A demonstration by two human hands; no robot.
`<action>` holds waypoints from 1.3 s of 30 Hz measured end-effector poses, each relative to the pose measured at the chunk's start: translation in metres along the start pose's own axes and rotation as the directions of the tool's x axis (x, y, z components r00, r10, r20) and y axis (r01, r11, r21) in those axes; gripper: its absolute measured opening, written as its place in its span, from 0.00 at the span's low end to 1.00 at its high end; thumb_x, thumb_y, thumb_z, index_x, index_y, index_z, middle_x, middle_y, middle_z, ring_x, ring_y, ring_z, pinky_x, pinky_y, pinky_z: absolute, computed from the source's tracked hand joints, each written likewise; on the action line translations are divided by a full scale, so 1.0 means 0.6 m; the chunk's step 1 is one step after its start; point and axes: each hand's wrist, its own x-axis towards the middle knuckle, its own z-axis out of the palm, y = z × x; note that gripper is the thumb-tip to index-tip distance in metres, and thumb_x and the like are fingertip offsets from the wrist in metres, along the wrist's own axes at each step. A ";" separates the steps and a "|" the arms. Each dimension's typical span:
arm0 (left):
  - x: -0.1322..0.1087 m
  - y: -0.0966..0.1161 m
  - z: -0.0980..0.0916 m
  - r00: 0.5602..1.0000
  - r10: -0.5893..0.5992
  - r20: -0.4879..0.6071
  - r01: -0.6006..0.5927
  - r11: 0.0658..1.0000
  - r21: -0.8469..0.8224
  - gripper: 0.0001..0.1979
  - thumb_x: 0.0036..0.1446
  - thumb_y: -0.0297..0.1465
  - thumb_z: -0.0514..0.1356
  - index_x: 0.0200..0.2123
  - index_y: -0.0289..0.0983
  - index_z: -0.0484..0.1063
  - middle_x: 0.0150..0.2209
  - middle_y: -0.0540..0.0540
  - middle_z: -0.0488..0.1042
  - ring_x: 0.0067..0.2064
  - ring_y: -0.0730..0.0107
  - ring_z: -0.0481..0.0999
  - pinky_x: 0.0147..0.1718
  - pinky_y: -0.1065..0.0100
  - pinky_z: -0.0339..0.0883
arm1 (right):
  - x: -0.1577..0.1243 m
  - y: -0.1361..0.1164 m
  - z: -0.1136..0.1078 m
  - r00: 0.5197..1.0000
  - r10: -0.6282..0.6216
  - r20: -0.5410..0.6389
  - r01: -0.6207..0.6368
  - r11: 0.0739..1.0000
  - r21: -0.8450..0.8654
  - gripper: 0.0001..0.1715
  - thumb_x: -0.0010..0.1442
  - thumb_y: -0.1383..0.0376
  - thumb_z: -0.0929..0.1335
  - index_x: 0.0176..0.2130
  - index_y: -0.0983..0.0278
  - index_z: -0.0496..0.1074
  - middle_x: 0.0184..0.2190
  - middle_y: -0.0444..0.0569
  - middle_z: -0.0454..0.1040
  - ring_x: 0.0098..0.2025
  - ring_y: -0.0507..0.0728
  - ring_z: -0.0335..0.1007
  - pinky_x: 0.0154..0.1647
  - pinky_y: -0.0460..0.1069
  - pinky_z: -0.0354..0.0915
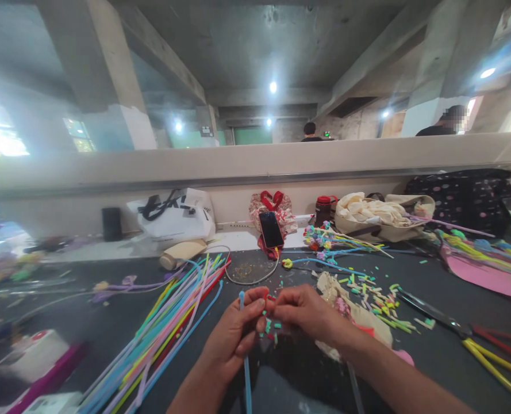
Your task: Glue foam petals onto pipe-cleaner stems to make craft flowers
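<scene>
Fingertips of the left hand point(233, 328) and right hand point(300, 310) are pinching together on a small red piece point(272, 298), nearer the person than the phone point(271, 230). A blue stem point(247, 379) is passing through the left fingers. Left of the phone, a bundle of coloured stems point(164, 339) is lying; right of it, clippings point(396, 323) are scattering and a red-and-yellow-handled tool point(465, 332) is resting farther out.

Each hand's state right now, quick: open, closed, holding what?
Left hand: closed, holding a light-blue pipe cleaner.
Right hand: closed, apparently pinching a small red piece.
</scene>
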 end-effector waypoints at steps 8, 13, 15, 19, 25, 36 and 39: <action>0.001 -0.013 0.009 0.997 0.076 0.028 -0.081 0.970 0.231 0.18 0.42 0.30 0.62 0.39 0.33 0.65 0.22 0.49 0.73 0.14 0.85 0.61 0.15 0.79 0.54 | 0.015 0.004 -0.056 0.920 -0.227 -0.320 0.144 0.954 -0.261 0.11 0.45 0.70 0.65 0.32 0.65 0.73 0.28 0.45 0.71 0.27 0.50 0.64 0.28 0.44 0.60; -0.007 -0.018 0.020 0.989 0.141 0.046 -0.149 0.939 0.310 0.24 0.41 0.29 0.62 0.44 0.32 0.62 0.19 0.53 0.70 0.13 0.87 0.56 0.15 0.79 0.48 | 0.007 0.004 -0.024 0.999 -0.035 0.014 0.035 0.999 0.028 0.07 0.47 0.65 0.65 0.24 0.67 0.69 0.17 0.41 0.68 0.17 0.47 0.60 0.18 0.41 0.54; -0.009 -0.017 0.021 0.990 0.137 0.043 -0.143 0.936 0.320 0.24 0.40 0.29 0.62 0.44 0.32 0.62 0.18 0.54 0.70 0.13 0.86 0.56 0.15 0.79 0.47 | 0.004 0.001 -0.018 0.998 -0.054 0.045 0.054 0.998 0.016 0.05 0.46 0.67 0.65 0.23 0.67 0.68 0.17 0.41 0.69 0.18 0.46 0.60 0.18 0.41 0.53; -0.005 -0.012 0.017 0.997 0.073 0.001 -0.071 0.957 0.280 0.18 0.45 0.35 0.59 0.40 0.32 0.64 0.21 0.51 0.72 0.12 0.87 0.56 0.12 0.79 0.44 | 0.005 0.003 -0.025 1.000 -0.022 -0.006 0.022 0.998 0.053 0.07 0.47 0.65 0.66 0.22 0.67 0.68 0.14 0.39 0.66 0.15 0.45 0.57 0.15 0.40 0.49; 0.001 -0.012 0.009 0.995 -0.080 0.052 0.061 0.952 0.299 0.14 0.45 0.39 0.58 0.26 0.33 0.66 0.19 0.50 0.72 0.10 0.88 0.51 0.10 0.78 0.35 | 0.014 0.014 -0.029 0.999 0.018 -0.050 -0.014 0.997 0.081 0.09 0.46 0.63 0.67 0.23 0.68 0.68 0.12 0.38 0.63 0.13 0.44 0.54 0.13 0.40 0.44; 0.005 -0.025 0.006 0.994 -0.058 0.095 0.009 0.892 0.451 0.06 0.42 0.30 0.58 0.19 0.34 0.64 0.15 0.52 0.68 0.10 0.85 0.52 0.11 0.77 0.40 | 0.009 0.011 -0.016 0.993 -0.105 -0.045 0.102 0.992 -0.073 0.08 0.48 0.67 0.64 0.24 0.68 0.71 0.17 0.41 0.67 0.19 0.47 0.60 0.20 0.41 0.56; 0.010 -0.036 0.004 0.987 -0.072 0.143 -0.007 0.871 0.491 0.02 0.40 0.25 0.55 0.18 0.34 0.65 0.16 0.51 0.69 0.11 0.85 0.53 0.11 0.76 0.40 | 0.006 0.008 -0.012 0.988 -0.147 -0.039 0.145 0.988 -0.059 0.10 0.47 0.67 0.65 0.32 0.66 0.73 0.23 0.43 0.71 0.23 0.49 0.64 0.25 0.43 0.60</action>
